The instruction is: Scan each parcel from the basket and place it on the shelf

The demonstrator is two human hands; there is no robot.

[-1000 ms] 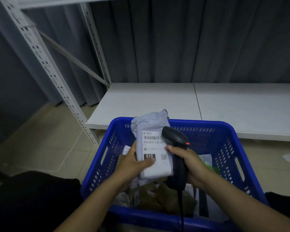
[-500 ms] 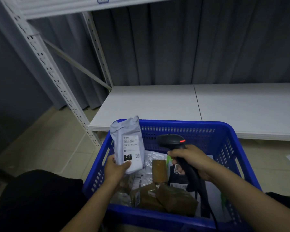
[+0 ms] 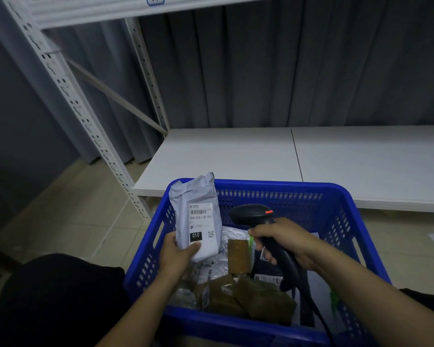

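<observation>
Several parcels (image 3: 261, 299) are waiting in the basket (image 3: 273, 187), none lying on the shelf (image 3: 223, 156); the left hand (image 3: 176, 254) is gripping one grey parcel (image 3: 198, 211), the right hand (image 3: 283, 241) clutching the scanner (image 3: 251, 215).

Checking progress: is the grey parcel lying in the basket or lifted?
Lifted: left hand holds grey parcel upright above the blue basket's contents.

Left hand (image 3: 178, 254) and right hand (image 3: 283, 240) both grip, forearms extended.

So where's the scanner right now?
In the head view, the black scanner is in the right hand, above the middle of the blue basket, just right of the grey parcel that the left hand holds up.
</observation>
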